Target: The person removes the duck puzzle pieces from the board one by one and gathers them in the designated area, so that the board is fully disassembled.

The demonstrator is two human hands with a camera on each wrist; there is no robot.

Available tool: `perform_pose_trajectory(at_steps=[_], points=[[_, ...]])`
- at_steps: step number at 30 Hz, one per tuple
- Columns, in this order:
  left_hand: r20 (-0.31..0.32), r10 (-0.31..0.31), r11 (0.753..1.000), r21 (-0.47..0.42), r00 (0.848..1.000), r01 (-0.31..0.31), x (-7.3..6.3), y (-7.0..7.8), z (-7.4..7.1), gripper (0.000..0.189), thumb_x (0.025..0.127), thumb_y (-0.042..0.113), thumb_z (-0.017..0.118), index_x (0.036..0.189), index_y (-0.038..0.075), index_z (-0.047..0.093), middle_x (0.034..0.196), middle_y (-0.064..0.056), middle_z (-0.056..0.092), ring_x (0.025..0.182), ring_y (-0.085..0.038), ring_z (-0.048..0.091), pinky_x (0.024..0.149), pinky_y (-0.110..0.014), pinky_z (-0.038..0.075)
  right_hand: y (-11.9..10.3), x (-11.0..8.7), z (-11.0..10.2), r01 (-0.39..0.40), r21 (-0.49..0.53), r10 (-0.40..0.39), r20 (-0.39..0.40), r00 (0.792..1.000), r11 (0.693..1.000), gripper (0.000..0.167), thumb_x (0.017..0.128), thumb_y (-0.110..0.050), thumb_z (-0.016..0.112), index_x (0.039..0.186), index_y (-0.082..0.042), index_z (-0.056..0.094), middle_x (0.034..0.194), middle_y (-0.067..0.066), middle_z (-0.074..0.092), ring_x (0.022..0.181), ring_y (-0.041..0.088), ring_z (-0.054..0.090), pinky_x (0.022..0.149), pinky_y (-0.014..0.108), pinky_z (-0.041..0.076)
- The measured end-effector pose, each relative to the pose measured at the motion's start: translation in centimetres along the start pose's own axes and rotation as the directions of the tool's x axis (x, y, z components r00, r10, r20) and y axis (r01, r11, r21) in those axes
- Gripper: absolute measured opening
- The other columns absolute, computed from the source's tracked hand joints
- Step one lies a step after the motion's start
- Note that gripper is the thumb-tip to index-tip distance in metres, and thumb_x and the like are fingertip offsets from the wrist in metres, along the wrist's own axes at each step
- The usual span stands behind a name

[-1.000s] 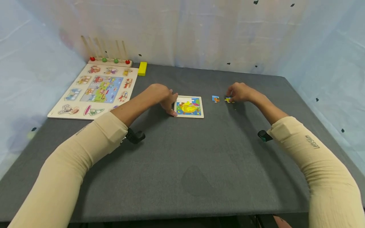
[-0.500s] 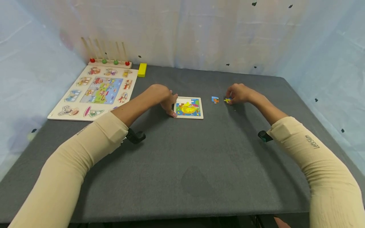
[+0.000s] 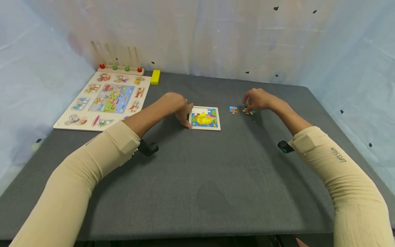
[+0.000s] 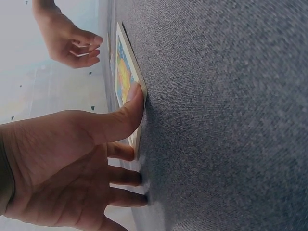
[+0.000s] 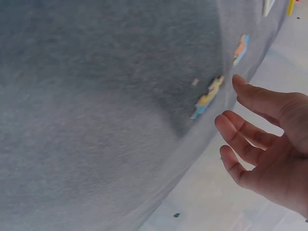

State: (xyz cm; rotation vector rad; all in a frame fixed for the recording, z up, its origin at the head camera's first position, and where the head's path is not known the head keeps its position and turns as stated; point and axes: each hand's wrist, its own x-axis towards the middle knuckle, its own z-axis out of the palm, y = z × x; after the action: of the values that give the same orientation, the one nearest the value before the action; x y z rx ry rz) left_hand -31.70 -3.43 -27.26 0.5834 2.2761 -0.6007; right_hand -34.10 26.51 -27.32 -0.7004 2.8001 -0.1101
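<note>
My left hand (image 3: 184, 113) holds the left side of a small wooden tray puzzle (image 3: 206, 129), which shows a yellow duck and a pale bare patch at its upper left. In the left wrist view the thumb (image 4: 126, 111) presses the tray's near corner, and the index finger is at the far corner. My right hand (image 3: 260, 100) hovers with loosely bent, parted fingers over a yellow and blue jigsaw piece (image 3: 248, 112); the right wrist view has this piece (image 5: 207, 100) lying apart from the fingertips. Between tray and hand lies a blue and orange jigsaw piece (image 3: 233, 109).
At the back left lies a large wooden picture board (image 3: 74, 113). Behind it stands a rack of thin pegs (image 3: 129, 71) with red and green beads, beside a yellow block (image 3: 155, 77). A tiny crumb (image 5: 195, 82) is near the yellow piece. Pale sheeting (image 3: 203, 41) surrounds the grey table.
My right fingers have parted and lifted off the yellow and blue piece, which has turned slightly and now shows more. The left hand has stayed at the tray.
</note>
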Motion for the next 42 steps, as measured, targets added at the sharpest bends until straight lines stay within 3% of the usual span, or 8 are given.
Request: perform_pose_trajectory(at_steps=[6,15,19,26,34,42], points=[[-0.007,0.005,1.0,-0.013,1.0,-0.005,0.2,-0.1,0.1,0.109,0.099,0.071,0.052,0.168,0.008,-0.005,0.176,-0.023,-0.002,0.165,-0.039,0.005,0.132,-0.059,0.013,-1.3,0.4,-0.5,0.056,0.014,-0.055,-0.028,0.998,0.998,0.033,0.095,-0.01,0.076,0.122,0.007,0.068,0.109,0.028,0.07,0.095,0.036,0.068,0.085,0.053,0.055],[0.0,0.01,1.0,-0.027,1.0,-0.01,0.1,-0.1,0.0,0.109,0.099,0.07,0.052,0.168,0.009,-0.007,0.176,-0.023,-0.005,0.165,-0.04,0.004,0.132,-0.059,0.012,-4.9,1.6,-0.3,0.105,0.01,-0.105,0.002,0.994,0.994,0.032,0.097,-0.011,0.073,0.124,0.006,0.069,0.111,0.025,0.071,0.095,0.033,0.07,0.087,0.049,0.056],[-0.002,0.011,1.0,-0.024,1.0,-0.011,0.0,-0.2,0.1,0.109,0.1,0.07,0.051,0.168,0.008,-0.006,0.176,-0.023,-0.005,0.165,-0.039,0.003,0.132,-0.059,0.012,-6.4,2.4,0.2,0.172,0.009,-0.172,-0.001,0.985,0.985,0.03,0.096,-0.009,0.075,0.121,0.006,0.071,0.109,0.024,0.072,0.091,0.032,0.071,0.089,0.049,0.057],[-0.009,0.018,0.999,-0.031,1.0,-0.018,0.0,-0.2,0.3,0.107,0.1,0.07,0.051,0.168,0.009,-0.003,0.176,-0.024,-0.003,0.165,-0.04,0.005,0.131,-0.059,0.013,-8.1,3.8,1.4,0.288,0.036,-0.284,-0.083,0.955,0.957,0.015,0.098,0.001,0.067,0.111,0.006,0.074,0.105,0.023,0.075,0.092,0.033,0.07,0.088,0.049,0.058],[-0.005,0.023,1.0,-0.009,1.0,-0.023,0.2,-0.1,0.2,0.108,0.1,0.07,0.05,0.168,0.006,-0.004,0.176,-0.026,-0.002,0.165,-0.039,0.004,0.132,-0.058,0.012,-10.0,4.6,1.5,0.246,0.037,-0.246,-0.011,0.969,0.969,0.031,0.094,-0.009,0.077,0.122,0.004,0.072,0.111,0.022,0.073,0.098,0.032,0.068,0.089,0.046,0.057],[0.004,0.012,1.0,-0.015,1.0,-0.012,0.3,0.0,0.1,0.109,0.1,0.07,0.051,0.168,0.007,-0.005,0.176,-0.025,-0.002,0.165,-0.039,0.006,0.132,-0.058,0.014,-10.4,4.9,1.7,0.205,0.006,-0.205,0.07,0.976,0.979,0.036,0.095,-0.016,0.079,0.122,0.006,0.071,0.123,0.025,0.071,0.113,0.036,0.068,0.1,0.049,0.056]])
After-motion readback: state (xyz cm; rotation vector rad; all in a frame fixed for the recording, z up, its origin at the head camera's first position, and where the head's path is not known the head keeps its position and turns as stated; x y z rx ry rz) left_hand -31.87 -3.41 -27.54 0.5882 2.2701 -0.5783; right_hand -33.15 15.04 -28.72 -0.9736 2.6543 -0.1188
